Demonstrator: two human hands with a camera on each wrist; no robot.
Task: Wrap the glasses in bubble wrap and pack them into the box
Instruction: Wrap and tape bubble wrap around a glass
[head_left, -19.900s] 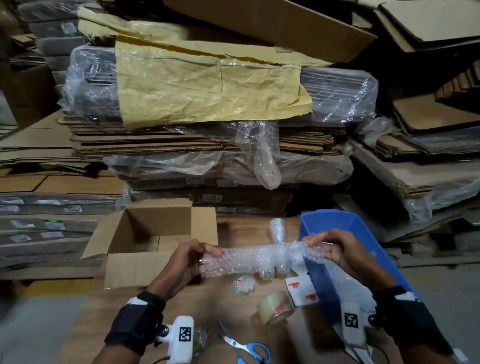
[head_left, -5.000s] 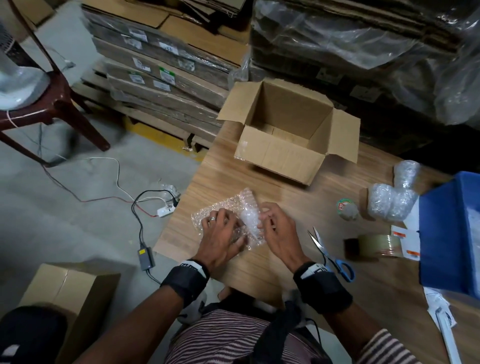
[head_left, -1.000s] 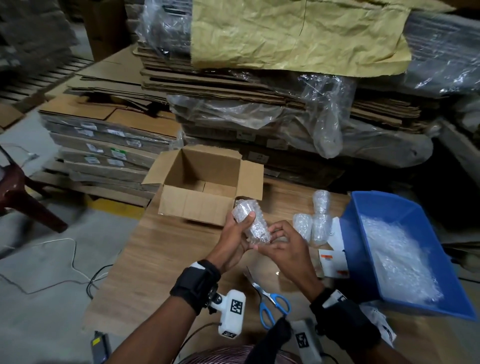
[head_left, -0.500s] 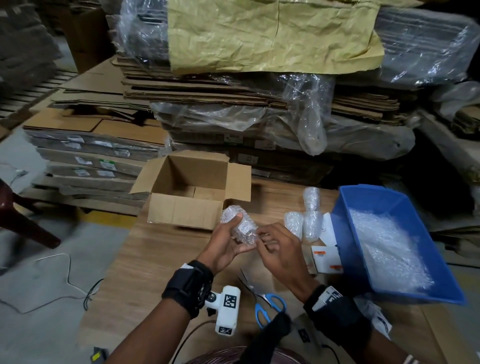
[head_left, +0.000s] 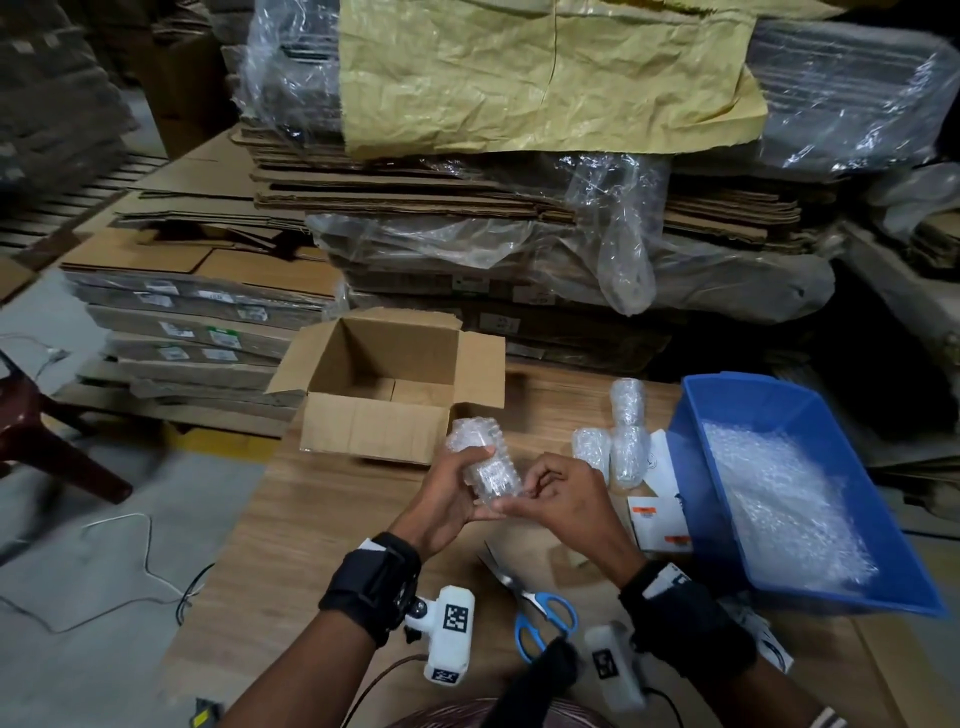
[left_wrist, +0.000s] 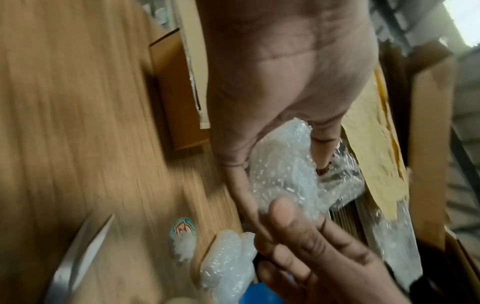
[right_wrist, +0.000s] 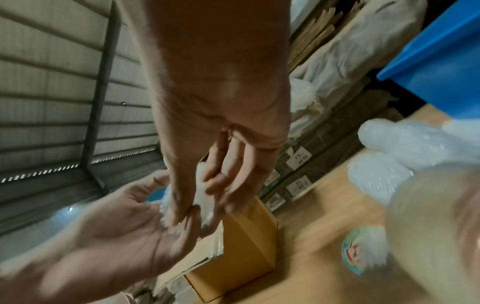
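Head view: wrapped glass (head_left: 485, 465) now tilted upright.

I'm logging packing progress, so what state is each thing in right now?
Cardboard box: flaps open, nothing visible inside.
Wrapped glass: covered in bubble wrap, held off the table by left hand and right hand.
Three wrapped glasses: bundled, standing on the table.
Blue bin: holds loose bubble wrap.
Scissors: lying on the table, unused.

The open box (head_left: 382, 387) sits just past both hands. Wrapped glasses (head_left: 613, 441) and blue bin (head_left: 727, 415) block the right.
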